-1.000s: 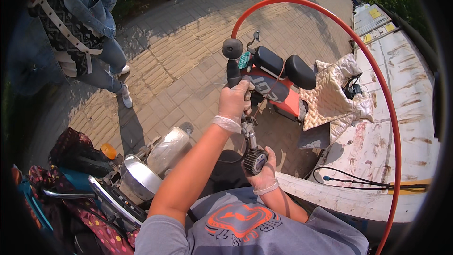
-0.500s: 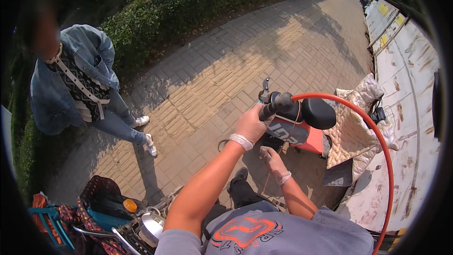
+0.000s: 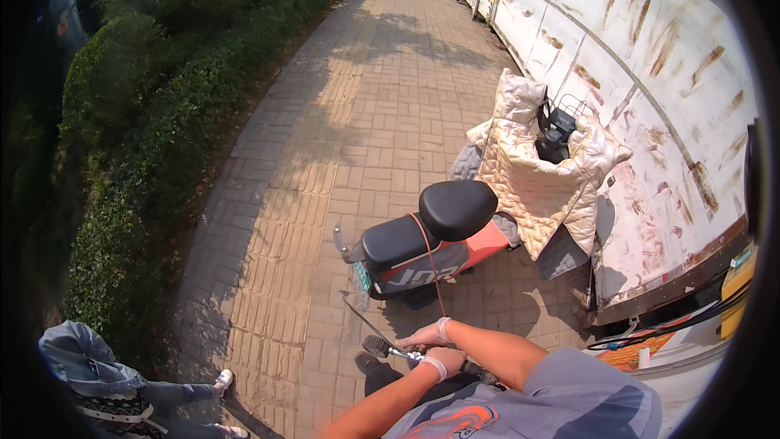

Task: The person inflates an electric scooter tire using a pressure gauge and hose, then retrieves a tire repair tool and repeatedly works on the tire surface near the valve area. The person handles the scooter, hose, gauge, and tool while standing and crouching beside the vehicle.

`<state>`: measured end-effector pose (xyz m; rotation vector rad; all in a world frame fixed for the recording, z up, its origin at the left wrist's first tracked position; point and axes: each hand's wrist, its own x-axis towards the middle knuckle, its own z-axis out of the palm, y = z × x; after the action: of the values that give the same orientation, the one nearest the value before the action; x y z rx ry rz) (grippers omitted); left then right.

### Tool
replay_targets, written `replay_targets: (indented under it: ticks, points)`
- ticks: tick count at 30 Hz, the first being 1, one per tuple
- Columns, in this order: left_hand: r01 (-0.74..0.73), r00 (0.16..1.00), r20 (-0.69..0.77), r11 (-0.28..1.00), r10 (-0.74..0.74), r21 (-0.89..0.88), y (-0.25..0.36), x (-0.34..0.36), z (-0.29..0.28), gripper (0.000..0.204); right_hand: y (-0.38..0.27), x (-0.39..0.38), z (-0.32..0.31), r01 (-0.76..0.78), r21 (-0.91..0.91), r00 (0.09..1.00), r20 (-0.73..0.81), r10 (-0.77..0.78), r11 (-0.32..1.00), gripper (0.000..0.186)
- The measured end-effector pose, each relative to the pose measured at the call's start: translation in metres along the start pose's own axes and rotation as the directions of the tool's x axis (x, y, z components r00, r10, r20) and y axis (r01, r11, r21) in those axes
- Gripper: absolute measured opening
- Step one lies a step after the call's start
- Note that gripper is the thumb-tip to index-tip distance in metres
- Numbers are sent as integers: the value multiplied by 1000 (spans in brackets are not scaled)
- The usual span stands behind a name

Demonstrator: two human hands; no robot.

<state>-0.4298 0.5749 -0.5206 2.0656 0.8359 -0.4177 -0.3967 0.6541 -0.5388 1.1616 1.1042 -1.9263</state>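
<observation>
Both hands, in thin see-through gloves, are close together low in front of my body. My left hand [image 3: 445, 363] is closed around a silver metal tool [image 3: 409, 354] with a blue part. My right hand [image 3: 424, 338] is closed on the same tool, just beyond the left. A black ribbed end [image 3: 376, 346] sticks out to the left, near a thin dark rod or tube [image 3: 361, 317]. The tool's exact kind is not clear. Just ahead stands an orange-and-grey electric scooter [image 3: 483, 245] with a black seat [image 3: 459, 210] and a reddish cord [image 3: 432, 264] across it.
A quilted cream cover [image 3: 536, 187] hangs over the scooter's front. A stained white metal wall [image 3: 634, 130] runs along the right. A person in denim [image 3: 97, 374] stands lower left. Paving [image 3: 284, 219] stretches ahead beside a hedge [image 3: 154, 162].
The view has swung left to right, placing the scooter mid-picture. My left hand has come down from beside the seat to meet my right. The orange-red hose is out of view.
</observation>
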Motion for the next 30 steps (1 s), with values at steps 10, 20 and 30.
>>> replay_targets:
  ticks: [10,20,30]
  points:
    - [-430,826,-437,899,356,-81,-42,-52,46,65,43,112,17,-238,30,919,-318,235,971,20]
    - [300,724,97,185,-683,-936,-299,-66,135,49,107,143,-12,-314,185,868,-343,360,931,14]
    - [146,670,292,-265,-682,-953,-405,136,162,34,197,216,-40,-210,658,966,26,257,723,17]
